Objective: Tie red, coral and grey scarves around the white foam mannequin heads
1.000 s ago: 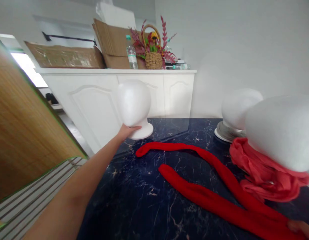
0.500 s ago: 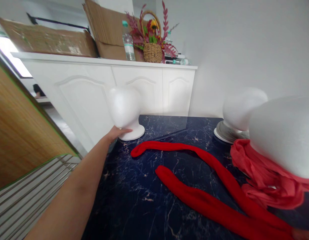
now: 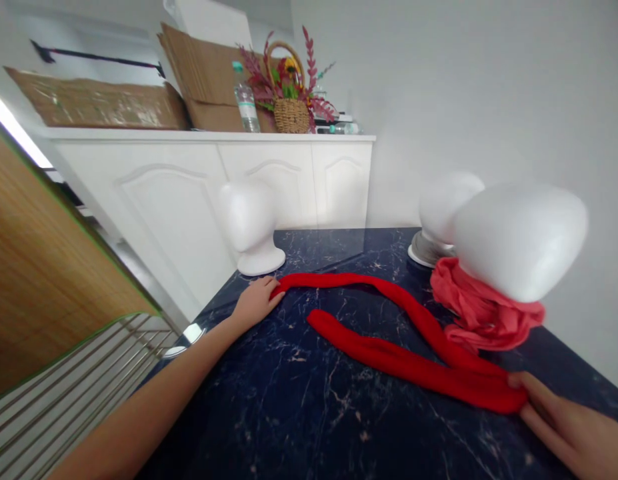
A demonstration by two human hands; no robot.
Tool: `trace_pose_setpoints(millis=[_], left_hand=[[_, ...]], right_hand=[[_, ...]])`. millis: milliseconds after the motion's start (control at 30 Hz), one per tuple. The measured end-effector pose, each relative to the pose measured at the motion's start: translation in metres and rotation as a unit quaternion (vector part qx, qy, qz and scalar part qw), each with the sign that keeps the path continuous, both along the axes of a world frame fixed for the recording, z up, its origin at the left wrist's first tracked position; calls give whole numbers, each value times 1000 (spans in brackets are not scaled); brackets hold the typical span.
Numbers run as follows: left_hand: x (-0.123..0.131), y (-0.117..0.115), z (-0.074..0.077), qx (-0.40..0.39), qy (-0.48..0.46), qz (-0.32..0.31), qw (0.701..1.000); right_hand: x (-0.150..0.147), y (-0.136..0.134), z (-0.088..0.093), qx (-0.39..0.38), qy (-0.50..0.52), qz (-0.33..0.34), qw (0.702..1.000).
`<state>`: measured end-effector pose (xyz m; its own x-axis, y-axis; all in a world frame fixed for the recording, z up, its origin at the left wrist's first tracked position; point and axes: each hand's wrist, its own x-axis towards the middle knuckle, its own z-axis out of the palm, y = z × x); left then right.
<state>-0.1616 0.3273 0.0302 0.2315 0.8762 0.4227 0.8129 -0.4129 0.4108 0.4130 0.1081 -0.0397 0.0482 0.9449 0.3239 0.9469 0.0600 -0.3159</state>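
A long red strip of cloth (image 3: 389, 353) lies on the dark blue marbled table, doubled into a narrow V that opens to the left. At the tip of its farther arm, my left hand (image 3: 256, 303) is closed on the cloth. My right hand (image 3: 571, 417) pinches the folded end at the right, thumb on top. The nearer arm's tip lies loose on the table. Just beyond my left hand stands a white mannequin head (image 3: 251, 217), its base close to the table's left edge.
Two more heads stand at the right: the nearer white head (image 3: 519, 233) has a coral scarf (image 3: 483, 307) round its neck, the farther head (image 3: 446, 200) a grey cloth. Behind is a white cabinet (image 3: 169, 213) with boxes, bottles and a flower basket. A metal rack (image 3: 79, 387) is lower left.
My left hand has left the white head's base and come nearer to me, onto the red cloth's far tip. My right hand, barely visible before, now shows at the folded end. The view has shifted.
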Motion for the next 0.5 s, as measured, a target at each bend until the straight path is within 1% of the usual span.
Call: trace_pose_setpoints(millis=[67,100,133,200,267,333,367,433,467,500], left_hand=[[12,0,6,12,5,-5,1000],[15,-1,12,20,0,-6,1000],[18,-2,20,28,-12,-4,1000],[23,-7,44,45,-50,5,998],[26,-16,76,56,-105,7,993],[30,-31,114,58,-162,-10,985],[33,-42,134,58,-189,-23,980],[42,-71,173,62,-240,-55,967],[47,-88,191,64,-304,-87,947],[52,-106,207,84,-346,-100,929]], right_hand=[[-14,-2,16,-41,-22,19,999],[-20,-3,24,-53,-37,19,998],[-25,-4,30,-55,-49,17,997],[-30,-7,39,-56,-56,20,997],[-35,-8,50,-51,-44,39,997],[-48,-6,69,-28,-24,65,997],[-60,-4,82,-7,-9,83,996],[-97,4,117,55,40,132,989],[-122,9,137,94,83,181,975],[-150,13,159,130,126,248,952]])
